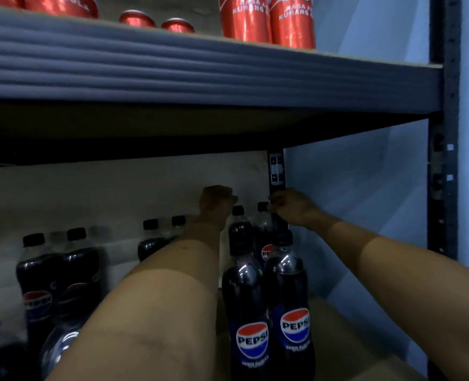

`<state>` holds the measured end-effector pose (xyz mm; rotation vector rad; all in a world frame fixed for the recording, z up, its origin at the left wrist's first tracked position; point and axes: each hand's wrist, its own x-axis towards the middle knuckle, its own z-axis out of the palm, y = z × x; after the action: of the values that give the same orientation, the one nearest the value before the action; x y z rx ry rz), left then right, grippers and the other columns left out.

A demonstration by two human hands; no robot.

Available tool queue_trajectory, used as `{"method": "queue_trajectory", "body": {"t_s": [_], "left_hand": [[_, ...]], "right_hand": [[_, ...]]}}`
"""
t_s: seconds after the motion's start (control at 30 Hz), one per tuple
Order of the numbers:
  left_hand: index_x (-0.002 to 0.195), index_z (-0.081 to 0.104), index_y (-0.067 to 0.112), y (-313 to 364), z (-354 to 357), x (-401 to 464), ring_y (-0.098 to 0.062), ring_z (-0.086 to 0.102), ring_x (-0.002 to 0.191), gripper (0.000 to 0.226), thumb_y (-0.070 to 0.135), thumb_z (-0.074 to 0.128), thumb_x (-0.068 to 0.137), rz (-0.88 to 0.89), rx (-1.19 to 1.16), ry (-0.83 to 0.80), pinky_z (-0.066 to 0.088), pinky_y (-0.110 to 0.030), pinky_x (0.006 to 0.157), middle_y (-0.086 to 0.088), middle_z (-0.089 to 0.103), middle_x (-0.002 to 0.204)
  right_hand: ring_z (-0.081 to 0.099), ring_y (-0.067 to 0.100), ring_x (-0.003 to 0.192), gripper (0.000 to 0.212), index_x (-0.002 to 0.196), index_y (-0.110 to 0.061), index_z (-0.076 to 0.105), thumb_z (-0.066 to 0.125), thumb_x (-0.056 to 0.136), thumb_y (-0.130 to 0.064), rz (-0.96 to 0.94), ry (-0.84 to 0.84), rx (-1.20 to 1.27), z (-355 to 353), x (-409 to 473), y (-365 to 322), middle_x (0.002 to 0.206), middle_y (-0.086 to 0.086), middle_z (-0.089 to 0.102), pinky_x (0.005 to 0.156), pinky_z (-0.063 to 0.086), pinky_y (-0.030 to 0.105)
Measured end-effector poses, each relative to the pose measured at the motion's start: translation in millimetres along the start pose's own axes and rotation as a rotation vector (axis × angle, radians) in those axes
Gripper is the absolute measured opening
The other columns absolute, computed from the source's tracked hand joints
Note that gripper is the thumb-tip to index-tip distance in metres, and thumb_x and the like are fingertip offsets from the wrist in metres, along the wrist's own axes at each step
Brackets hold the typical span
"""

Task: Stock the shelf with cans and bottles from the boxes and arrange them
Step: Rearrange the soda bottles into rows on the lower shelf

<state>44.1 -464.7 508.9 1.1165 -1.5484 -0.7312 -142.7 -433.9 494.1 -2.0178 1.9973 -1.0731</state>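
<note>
Several Pepsi bottles point(244, 298) already stand on the lower shelf point(338, 325), red cans point(266, 20) above; right hand point(294, 207) pinches a rear bottle's cap point(262, 207), left hand point(217, 199) fisted, contents unclear.

Hidden and cut off
Red cans point(266, 17) cropped at top edge; left bottles point(57, 273) blurred (labels barely legible), lower ones behind forearm.

Pepsi bottles point(244, 312) crowd the lower shelf's right end; open board point(335, 320) lies beside them.
</note>
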Motion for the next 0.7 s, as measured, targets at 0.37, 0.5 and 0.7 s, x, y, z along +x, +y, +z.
{"method": "queue_trajectory", "body": {"t_s": [0.37, 0.5, 0.7], "left_hand": [[0.100, 0.066, 0.000, -31, 37, 41, -0.025, 0.062, 0.103, 0.025, 0.021, 0.072, 0.088, -0.010, 0.312, -0.045, 0.047, -0.023, 0.081, -0.016, 0.064, 0.122], [0.112, 0.064, -0.001, -22, 35, 40, -0.026, 0.063, 0.106, 0.048, 0.031, 0.080, 0.080, 0.009, 0.392, -0.059, 0.048, -0.026, 0.078, -0.015, 0.066, 0.116], [0.102, 0.070, -0.003, -15, 37, 34, -0.031, 0.068, 0.097, 0.039, 0.023, 0.082, 0.077, 0.066, 0.368, -0.191, 0.058, -0.040, 0.087, -0.019, 0.071, 0.105]], "right_hand": [[0.051, 0.024, 0.126, 0.041, 0.130, -0.005, 0.061, 0.067, 0.093, -0.022, -0.107, 0.032, -0.176, 20, 39, 3, 0.137, 0.011, 0.056, 0.098, 0.036, 0.020], [0.055, 0.023, 0.122, 0.039, 0.124, -0.005, 0.066, 0.071, 0.090, -0.022, -0.108, 0.071, -0.178, 12, 35, 4, 0.132, 0.011, 0.061, 0.096, 0.039, 0.020], [0.057, 0.022, 0.120, 0.036, 0.118, -0.007, 0.071, 0.076, 0.084, -0.019, -0.076, 0.074, -0.178, -6, 17, 8, 0.130, 0.010, 0.062, 0.089, 0.037, 0.014]]}}
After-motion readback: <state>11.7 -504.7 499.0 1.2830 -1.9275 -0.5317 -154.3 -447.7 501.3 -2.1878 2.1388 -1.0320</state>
